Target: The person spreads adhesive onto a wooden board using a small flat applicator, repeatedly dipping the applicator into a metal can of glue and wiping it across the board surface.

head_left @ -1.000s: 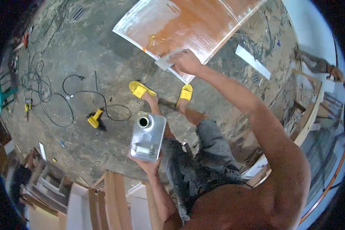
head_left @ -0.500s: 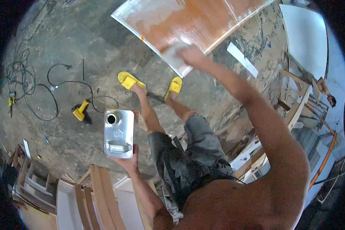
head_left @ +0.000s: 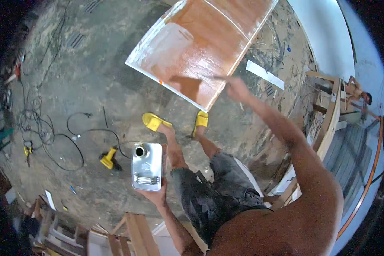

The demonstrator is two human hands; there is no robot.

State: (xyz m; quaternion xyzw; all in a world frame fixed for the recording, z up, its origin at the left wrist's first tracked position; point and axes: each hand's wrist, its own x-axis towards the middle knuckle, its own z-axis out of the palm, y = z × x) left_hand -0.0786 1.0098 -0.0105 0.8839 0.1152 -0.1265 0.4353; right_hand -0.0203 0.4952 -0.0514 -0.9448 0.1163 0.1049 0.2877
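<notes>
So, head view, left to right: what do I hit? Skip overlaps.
Tangle of thin black cord → yellow-and-black power tool → silver rectangular metal can in the left hand → yellow sandal on the right foot → bare right hand → long orange-brown pole.

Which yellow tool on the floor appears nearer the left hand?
The bulkier tool, just left of the metal can in the left hand; the smaller tool lies farther left, beside tangled cord.

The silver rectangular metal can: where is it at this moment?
The silver rectangular metal can is left of centre in the head view, in the person's left hand, pictured between the yellow power tool and the grey denim shorts.
</notes>
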